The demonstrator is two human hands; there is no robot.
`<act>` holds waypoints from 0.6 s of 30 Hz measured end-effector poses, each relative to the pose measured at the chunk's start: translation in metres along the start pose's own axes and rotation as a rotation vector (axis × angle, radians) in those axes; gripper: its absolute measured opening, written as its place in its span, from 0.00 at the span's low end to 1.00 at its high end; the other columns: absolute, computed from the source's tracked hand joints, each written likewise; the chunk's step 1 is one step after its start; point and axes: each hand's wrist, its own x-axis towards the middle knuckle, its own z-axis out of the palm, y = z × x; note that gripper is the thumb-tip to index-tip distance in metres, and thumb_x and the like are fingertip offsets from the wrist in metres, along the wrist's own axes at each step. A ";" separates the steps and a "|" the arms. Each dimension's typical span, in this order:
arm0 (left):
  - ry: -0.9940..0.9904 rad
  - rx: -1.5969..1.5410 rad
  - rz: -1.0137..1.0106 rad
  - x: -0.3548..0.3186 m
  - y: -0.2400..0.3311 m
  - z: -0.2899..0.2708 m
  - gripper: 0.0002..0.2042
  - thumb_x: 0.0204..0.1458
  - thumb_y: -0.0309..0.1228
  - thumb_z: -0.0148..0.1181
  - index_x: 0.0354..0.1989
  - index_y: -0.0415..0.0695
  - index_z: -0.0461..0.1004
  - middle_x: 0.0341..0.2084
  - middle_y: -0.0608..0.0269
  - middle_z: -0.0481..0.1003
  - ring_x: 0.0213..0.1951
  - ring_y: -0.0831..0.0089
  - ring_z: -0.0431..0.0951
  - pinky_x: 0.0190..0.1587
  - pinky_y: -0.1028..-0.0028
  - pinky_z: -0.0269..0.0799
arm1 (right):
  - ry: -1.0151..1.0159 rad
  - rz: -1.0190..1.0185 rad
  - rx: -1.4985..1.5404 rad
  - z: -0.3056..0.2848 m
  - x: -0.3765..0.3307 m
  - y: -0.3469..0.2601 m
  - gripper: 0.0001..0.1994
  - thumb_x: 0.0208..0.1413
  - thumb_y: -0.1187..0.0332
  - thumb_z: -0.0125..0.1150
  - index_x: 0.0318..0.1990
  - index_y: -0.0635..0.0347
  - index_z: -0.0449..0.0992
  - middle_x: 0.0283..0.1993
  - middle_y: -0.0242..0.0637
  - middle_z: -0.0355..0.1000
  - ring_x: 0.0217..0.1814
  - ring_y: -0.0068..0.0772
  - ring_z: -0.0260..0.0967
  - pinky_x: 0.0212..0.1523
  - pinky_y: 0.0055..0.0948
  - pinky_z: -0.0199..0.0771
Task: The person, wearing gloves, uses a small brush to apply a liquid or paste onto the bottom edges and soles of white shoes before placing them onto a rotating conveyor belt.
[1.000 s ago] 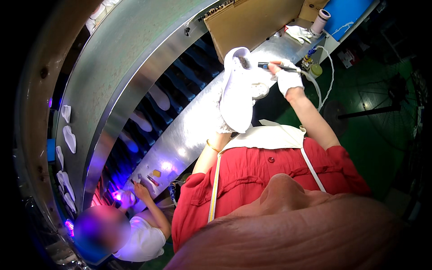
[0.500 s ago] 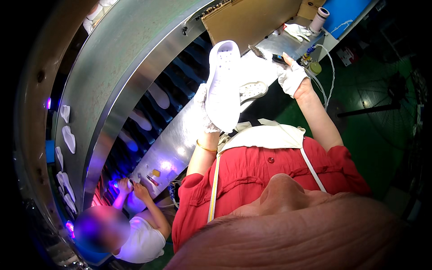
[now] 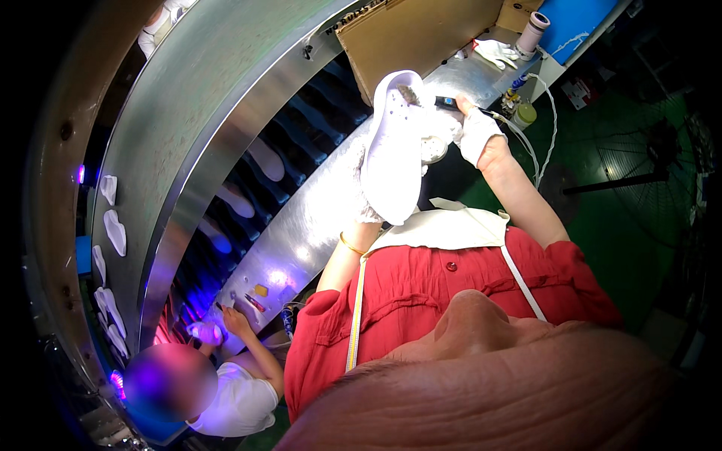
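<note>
A long curved metal conveyor [image 3: 226, 113] fills the left side, with a green floor [image 3: 624, 218] to its right. White soles [image 3: 114, 229] lie on the conveyor's outer band. A brown cardboard box [image 3: 421, 34] stands at the conveyor's far end; what is inside it cannot be seen. Near the box are a white roll [image 3: 534, 28] and a small bottle [image 3: 524, 114]. A co-worker [image 3: 226, 398] sits at the conveyor's near end. Over the conveyor's edge, the left hand [image 3: 366, 192], in a white glove, grips a white shoe [image 3: 395, 143] from below. The right hand [image 3: 475, 131], also gloved, is closed around a brush [image 3: 432, 100] whose tip touches the shoe's upper end.
</note>
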 end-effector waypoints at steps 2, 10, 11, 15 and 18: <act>0.016 0.028 0.036 -0.011 0.009 0.006 0.29 0.53 0.49 0.43 0.56 0.38 0.60 0.47 0.48 0.69 0.46 0.57 0.72 0.50 0.62 0.69 | 0.065 -0.074 -0.099 0.015 -0.004 0.011 0.10 0.51 0.66 0.61 0.37 0.60 0.72 0.34 0.33 0.73 0.31 0.25 0.71 0.29 0.24 0.74; 0.015 0.013 0.023 -0.008 0.007 -0.003 0.29 0.52 0.49 0.43 0.55 0.37 0.60 0.46 0.48 0.70 0.45 0.56 0.73 0.49 0.63 0.70 | -0.027 -0.389 -0.449 0.000 0.002 0.019 0.08 0.48 0.69 0.63 0.36 0.55 0.73 0.34 0.29 0.72 0.33 0.22 0.70 0.29 0.20 0.70; 0.014 0.013 0.018 -0.005 0.007 -0.003 0.29 0.52 0.49 0.43 0.55 0.37 0.61 0.46 0.48 0.70 0.45 0.56 0.73 0.49 0.63 0.70 | -0.004 -0.299 -0.362 0.000 0.000 0.015 0.08 0.50 0.69 0.61 0.37 0.56 0.73 0.34 0.31 0.73 0.32 0.24 0.70 0.28 0.20 0.70; 0.017 0.035 0.070 -0.017 0.021 0.007 0.29 0.52 0.49 0.43 0.55 0.37 0.61 0.45 0.47 0.70 0.44 0.56 0.73 0.48 0.63 0.70 | -0.090 -0.004 -0.086 0.012 0.002 0.010 0.08 0.53 0.69 0.56 0.40 0.61 0.72 0.37 0.38 0.73 0.35 0.32 0.72 0.34 0.26 0.73; 0.015 0.029 0.078 -0.017 0.023 0.003 0.29 0.52 0.49 0.43 0.55 0.37 0.61 0.45 0.47 0.70 0.44 0.55 0.73 0.48 0.63 0.71 | -0.133 0.109 0.008 0.020 -0.003 0.010 0.09 0.55 0.69 0.53 0.41 0.63 0.71 0.38 0.41 0.73 0.34 0.33 0.73 0.30 0.24 0.74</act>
